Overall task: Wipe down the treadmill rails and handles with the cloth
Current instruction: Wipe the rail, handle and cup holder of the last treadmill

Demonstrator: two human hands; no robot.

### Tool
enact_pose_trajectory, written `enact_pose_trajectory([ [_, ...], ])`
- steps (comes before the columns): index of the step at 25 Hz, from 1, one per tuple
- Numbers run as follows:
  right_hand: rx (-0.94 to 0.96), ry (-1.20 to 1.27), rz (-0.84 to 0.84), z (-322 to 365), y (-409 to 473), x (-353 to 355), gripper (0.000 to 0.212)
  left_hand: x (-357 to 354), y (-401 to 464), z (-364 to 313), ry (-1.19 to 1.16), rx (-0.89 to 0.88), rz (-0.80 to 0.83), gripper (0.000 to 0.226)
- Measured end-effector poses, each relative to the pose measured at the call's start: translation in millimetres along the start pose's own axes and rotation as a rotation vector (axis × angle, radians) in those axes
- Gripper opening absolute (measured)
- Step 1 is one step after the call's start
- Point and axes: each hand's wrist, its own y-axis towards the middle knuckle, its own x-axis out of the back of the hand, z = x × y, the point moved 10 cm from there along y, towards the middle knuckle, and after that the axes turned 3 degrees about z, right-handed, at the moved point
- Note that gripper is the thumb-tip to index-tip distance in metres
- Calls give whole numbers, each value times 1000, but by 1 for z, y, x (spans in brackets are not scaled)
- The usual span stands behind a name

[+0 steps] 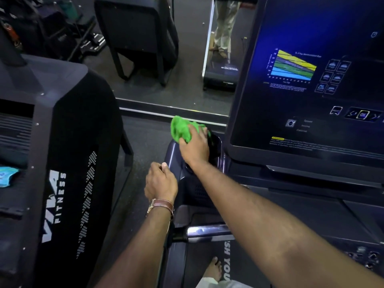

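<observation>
A bright green cloth (181,128) is bunched under my right hand (195,145), which presses it onto the front left corner of the treadmill's dark console tray (217,151), just left of the screen. My left hand (161,180), with a brown watch strap on its wrist, rests curled on the left edge of the treadmill's dark side housing (191,190). A short metal handle bar (207,230) runs across below my forearms. The tray's cup well is partly hidden by my right hand.
The treadmill's big lit screen (311,75) stands at the right. A neighbouring black machine (62,173) marked FITNESS fills the left, with a narrow floor gap between. A mirror wall (166,59) lies ahead. My bare foot (214,269) stands on the belt.
</observation>
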Motion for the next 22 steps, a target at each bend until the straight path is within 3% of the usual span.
enact_pose_trajectory([
  [2,114,-146,24,8,-15,4,60,0,0,0,0,4,1,27],
  [4,-87,-77,-30,-21,-9,16,59,-1,1,1,0,1,11,26],
  [6,-475,348,-26,-44,1,13,67,-3,0,-1,-2,-17,20,26],
  [8,-583,624,-59,-44,14,-3,74,-1,-1,-3,1,-25,11,27],
  [11,-559,383,3,-37,2,-3,74,0,-1,-3,19,-20,-7,28],
  [15,-203,-174,343,-18,3,-1,66,-5,1,-6,46,-37,4,31],
  [19,242,-920,334,59,-18,-18,42,-2,1,-2,9,-25,3,28],
  [22,247,-1177,218,49,7,-3,46,-1,1,-4,19,-23,-3,28],
])
